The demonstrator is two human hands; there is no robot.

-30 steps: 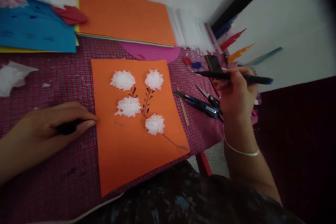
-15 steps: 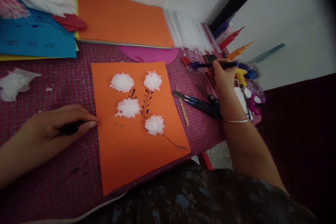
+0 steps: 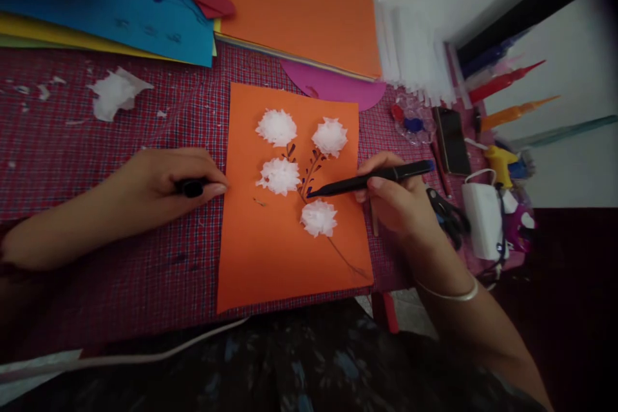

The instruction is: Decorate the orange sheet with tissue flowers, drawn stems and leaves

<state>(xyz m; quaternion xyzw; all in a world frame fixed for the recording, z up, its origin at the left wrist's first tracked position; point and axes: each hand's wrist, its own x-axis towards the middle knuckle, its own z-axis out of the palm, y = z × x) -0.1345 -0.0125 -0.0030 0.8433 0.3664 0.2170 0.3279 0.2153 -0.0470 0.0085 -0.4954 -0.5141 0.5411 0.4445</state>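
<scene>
On the desk, the right hand (image 3: 398, 203) is closed around a black brush (image 3: 369, 179), whose tip meets the orange sheet (image 3: 270, 251) among the painted stems, between the four white tissue flowers (image 3: 281, 176). The sheet lies near the desk's front edge, on the checked cloth (image 3: 96, 141). The left hand (image 3: 161, 183) presses at the sheet's left edge, fingers curled over a small black cap (image 3: 192, 187) (only its end shows). Scissors (image 3: 447, 212), a paint palette (image 3: 410, 122) and a phone (image 3: 451, 140) sit toward the right edge; a blue sheet (image 3: 120, 13) lies at the far left corner.

Thin silver bangle (image 3: 447, 294) on right wrist; dark floral-print garment (image 3: 299, 360).
</scene>
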